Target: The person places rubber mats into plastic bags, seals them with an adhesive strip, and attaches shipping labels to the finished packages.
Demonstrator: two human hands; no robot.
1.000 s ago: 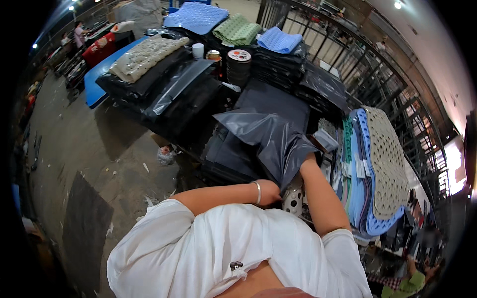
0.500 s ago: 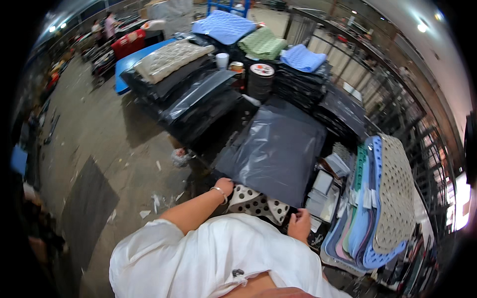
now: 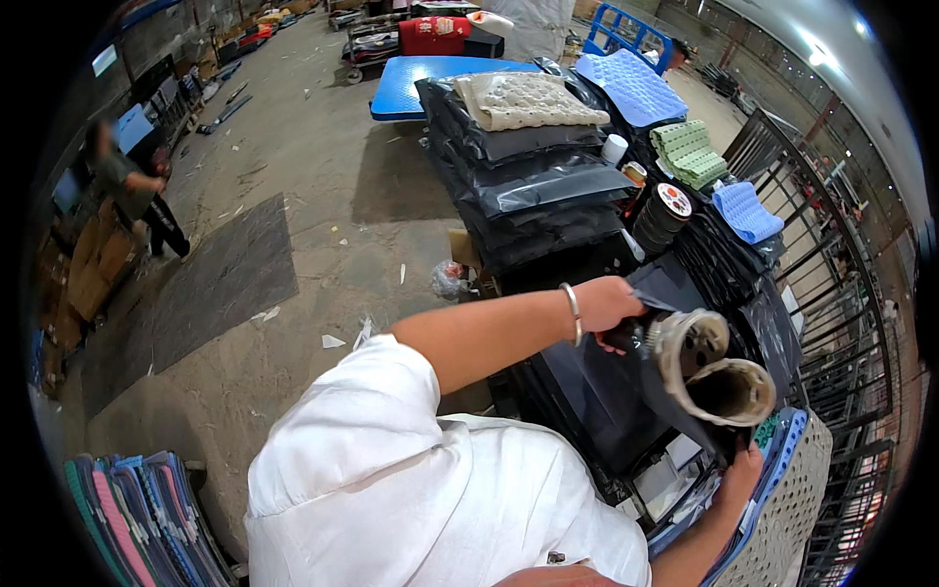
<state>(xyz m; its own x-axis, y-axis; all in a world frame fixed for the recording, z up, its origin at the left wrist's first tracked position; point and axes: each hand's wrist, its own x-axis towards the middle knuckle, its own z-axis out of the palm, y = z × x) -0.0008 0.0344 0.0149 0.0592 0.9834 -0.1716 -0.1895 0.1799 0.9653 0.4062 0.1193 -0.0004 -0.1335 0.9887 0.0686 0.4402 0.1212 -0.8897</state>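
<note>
A beige rubbery mat with holes (image 3: 745, 389), its two ends curled into rolls, sits in the mouth of a black plastic bag (image 3: 657, 383). The bag is raised and tilted over the work table. My left hand (image 3: 608, 305) is closed on the bag's upper left edge. At the lower right of the mouth, my right hand (image 3: 740, 474) grips the opposite edge; its fingertips are partly hidden behind the bag. Under the raised bag lie more flat black plastic bags (image 3: 599, 396).
Stacked black packages (image 3: 548, 201) with a folded beige mat (image 3: 528, 101) stand ahead. A dark spool (image 3: 667, 220) is beyond the bag. Upright mats (image 3: 782, 489) stand at my right beside a metal railing (image 3: 851, 293); more mats (image 3: 147, 523) are lower left. A person (image 3: 132, 191) stands far left.
The mat and bag have come up off the table and swung to the right, the mat's ends now curled. Both hands moved right with them. My view turned leftward, bringing a person into sight.
</note>
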